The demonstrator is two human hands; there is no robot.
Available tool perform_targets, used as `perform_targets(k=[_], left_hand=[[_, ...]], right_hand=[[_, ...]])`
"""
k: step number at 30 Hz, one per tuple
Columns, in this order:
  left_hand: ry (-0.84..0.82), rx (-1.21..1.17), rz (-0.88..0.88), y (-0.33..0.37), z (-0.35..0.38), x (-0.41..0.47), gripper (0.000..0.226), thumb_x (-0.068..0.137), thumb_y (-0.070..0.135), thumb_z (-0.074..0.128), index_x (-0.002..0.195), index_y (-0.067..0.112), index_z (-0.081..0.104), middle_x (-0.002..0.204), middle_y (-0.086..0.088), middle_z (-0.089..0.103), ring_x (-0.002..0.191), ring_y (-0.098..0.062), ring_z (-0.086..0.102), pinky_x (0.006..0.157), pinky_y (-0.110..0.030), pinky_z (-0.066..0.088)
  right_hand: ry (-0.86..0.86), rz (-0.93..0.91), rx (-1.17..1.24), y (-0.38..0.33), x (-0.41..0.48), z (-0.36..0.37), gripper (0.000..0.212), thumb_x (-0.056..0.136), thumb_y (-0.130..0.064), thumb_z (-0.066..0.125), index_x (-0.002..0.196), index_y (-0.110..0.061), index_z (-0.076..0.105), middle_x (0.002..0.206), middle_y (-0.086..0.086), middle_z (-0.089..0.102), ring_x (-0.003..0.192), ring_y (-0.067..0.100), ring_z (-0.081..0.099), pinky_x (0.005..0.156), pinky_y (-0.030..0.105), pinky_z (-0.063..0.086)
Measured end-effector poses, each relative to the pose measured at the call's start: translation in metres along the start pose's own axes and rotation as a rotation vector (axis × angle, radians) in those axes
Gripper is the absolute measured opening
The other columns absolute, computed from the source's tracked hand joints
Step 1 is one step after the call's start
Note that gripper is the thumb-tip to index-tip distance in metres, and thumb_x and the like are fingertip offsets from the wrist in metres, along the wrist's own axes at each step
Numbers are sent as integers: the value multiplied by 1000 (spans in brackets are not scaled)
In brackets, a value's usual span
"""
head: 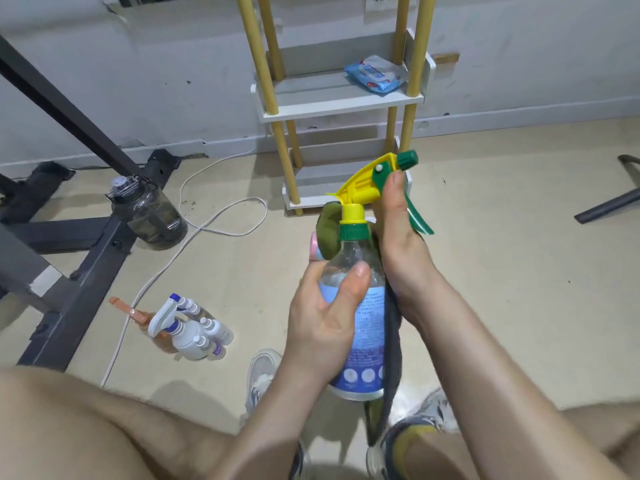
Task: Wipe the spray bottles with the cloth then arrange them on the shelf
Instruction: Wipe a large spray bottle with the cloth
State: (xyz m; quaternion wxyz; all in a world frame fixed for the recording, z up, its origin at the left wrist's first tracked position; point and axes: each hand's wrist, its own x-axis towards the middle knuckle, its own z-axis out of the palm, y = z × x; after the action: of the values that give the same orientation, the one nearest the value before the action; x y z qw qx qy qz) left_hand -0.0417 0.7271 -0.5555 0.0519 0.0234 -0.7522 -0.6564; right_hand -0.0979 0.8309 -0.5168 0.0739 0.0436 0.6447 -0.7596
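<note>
In the head view, the left hand (325,323) holds a clear spray bottle (360,306) up in front of the person, above the floor (485,237). Its grip is curled round the bottle's middle, thumb on the blue label. The right hand (398,244) presses a green and grey cloth (330,233) round the bottle's neck, with its thumb up by the yellow spray top. The fingers are hidden behind.

The bottle looks like stiff, smooth plastic, so it may slip. It seems best held round the fat middle. The cloth is soft and floppy, and one end hangs down.

The shelf (343,102) stands well apart by the wall, with a pack of wipes (375,74) on it. Other spray bottles (187,327) wait on the floor to the left.
</note>
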Motion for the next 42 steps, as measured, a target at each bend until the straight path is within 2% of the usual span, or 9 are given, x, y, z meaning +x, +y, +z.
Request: perform_targets(k=[3,8,13,17,21,29,35,39,42], left_hand=[[131,102,-38,-8,0,6,60,64,72,49,91,20,62,84,9,68,80,-7,64,72,-23,47],[184,-389,-236,-1,-4,34,22,97,37,53,93,17,60,79,9,66,69,-2,64,68,-18,48],[209,-442,-227,15,-7,37,30,96,38,57,98,10,67,82,-6,66,73,-15,64,64,-23,53],[150,-439,-121,18,-7,31,59,76,49,67,106,-1,67,100,-22,72,88,-31,69,80,-42,55],[143,-438,20,27,-6,34,61,72,51,64,101,-3,64,92,-23,69,83,-37,66,78,-47,52],[173,-440,195,24,9,32,59,75,42,62,112,-2,52,91,-2,62,83,-16,58,76,-29,47],[-240,-412,74,23,-33,47,57,62,24,75,116,16,59,100,0,68,92,-16,64,81,-28,49],[97,-586,28,30,-24,51,24,67,18,75,90,10,70,90,-10,69,85,-24,64,83,-40,50],[474,-713,-232,32,-7,49,13,77,18,76,83,13,65,77,-6,62,72,-23,60,72,-38,50]], right_hand=[[-29,-80,-169,17,-8,12,62,87,-76,35,106,-24,62,94,-10,68,90,7,61,88,26,50],[0,-458,-588,49,-49,43,64,97,-53,27,151,-33,1,148,-37,4,140,-18,0,118,18,2],[22,-643,-525,49,-35,28,58,99,-12,33,150,-35,18,149,-34,21,146,-2,23,115,14,17],[57,-172,-61,34,-18,16,42,106,-28,36,148,-33,36,146,-15,45,131,4,46,107,21,37],[89,30,45,31,-26,13,39,102,-41,40,83,-20,66,96,-7,75,96,6,66,93,31,52],[306,242,758,48,-39,26,35,100,-36,46,109,-12,70,109,11,74,100,29,70,90,43,54],[283,357,573,46,-12,-6,36,87,-34,60,110,-9,68,112,15,72,96,35,69,89,47,52],[332,254,416,41,-18,5,33,99,-34,48,112,-12,69,96,4,76,83,25,70,78,37,53],[523,-180,27,53,-36,37,41,101,-34,35,133,-19,55,127,2,59,115,16,57,101,33,45]])
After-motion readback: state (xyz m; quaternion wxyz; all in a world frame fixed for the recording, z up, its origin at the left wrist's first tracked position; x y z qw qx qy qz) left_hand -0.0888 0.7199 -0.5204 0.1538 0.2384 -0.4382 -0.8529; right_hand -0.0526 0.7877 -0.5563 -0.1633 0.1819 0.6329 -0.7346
